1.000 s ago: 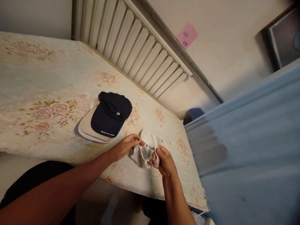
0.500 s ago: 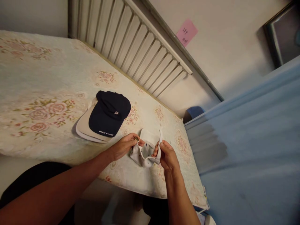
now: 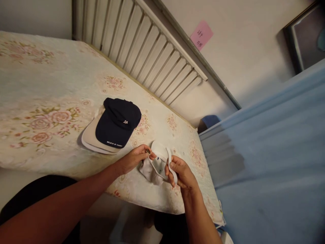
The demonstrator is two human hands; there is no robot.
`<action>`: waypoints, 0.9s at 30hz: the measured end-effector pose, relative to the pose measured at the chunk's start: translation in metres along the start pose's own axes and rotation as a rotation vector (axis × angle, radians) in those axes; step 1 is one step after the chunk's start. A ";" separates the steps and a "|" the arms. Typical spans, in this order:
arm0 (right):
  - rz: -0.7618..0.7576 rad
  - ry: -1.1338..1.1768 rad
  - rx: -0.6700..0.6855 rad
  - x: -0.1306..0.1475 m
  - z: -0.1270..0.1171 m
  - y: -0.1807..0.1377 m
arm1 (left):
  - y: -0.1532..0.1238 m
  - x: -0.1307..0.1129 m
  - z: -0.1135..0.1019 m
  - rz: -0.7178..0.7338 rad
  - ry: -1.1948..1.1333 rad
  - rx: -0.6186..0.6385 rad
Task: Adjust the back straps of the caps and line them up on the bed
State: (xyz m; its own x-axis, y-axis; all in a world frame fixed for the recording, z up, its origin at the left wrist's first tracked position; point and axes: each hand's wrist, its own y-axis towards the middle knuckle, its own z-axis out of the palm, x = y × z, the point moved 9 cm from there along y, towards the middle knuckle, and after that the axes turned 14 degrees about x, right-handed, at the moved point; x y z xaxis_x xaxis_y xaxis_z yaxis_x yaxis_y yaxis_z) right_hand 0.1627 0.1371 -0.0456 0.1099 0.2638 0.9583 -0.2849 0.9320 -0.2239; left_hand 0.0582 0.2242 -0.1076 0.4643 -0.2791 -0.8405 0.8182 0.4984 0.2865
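Observation:
A pale, off-white baseball cap lies with its hollow inside facing up and its brim on the far side. My left hand pinches the cap's near-left edge, where a small metallic buckle shows at the fingertips. Between the thumb and fingers of my right hand is the cap's loose pale strap, bent in a curve. To the left, a navy cap with white lettering on its brim rests on a beige cap. A white brim edge peeks out beneath these two.
A floral cloth covers the table. Behind it stands a white radiator against the wall, with a pink note above. A blue curtain hangs along the right side.
My right hand has shifted slightly down and right, and the strap's free end has swung left and bends downward more. My left hand stays at the buckle.

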 end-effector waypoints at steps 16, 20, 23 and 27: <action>0.108 0.062 -0.040 -0.051 -0.015 0.026 | -0.001 0.014 -0.020 -0.058 0.020 -0.140; 0.111 0.060 -0.018 -0.056 -0.017 0.028 | -0.001 0.012 -0.017 -0.052 -0.084 -0.139; 0.097 0.081 -0.009 -0.060 -0.018 0.029 | -0.002 0.012 -0.014 -0.048 -0.205 -0.136; 0.102 0.086 -0.016 -0.065 -0.017 0.031 | -0.002 0.013 -0.012 -0.024 -0.292 -0.124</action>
State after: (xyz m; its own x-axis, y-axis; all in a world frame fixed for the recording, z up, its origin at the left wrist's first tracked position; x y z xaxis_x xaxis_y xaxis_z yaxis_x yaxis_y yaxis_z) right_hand 0.1627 0.1532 -0.1177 0.1627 0.3769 0.9118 -0.2841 0.9029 -0.3225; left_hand 0.0589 0.2294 -0.1240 0.5378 -0.5072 -0.6734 0.7909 0.5802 0.1947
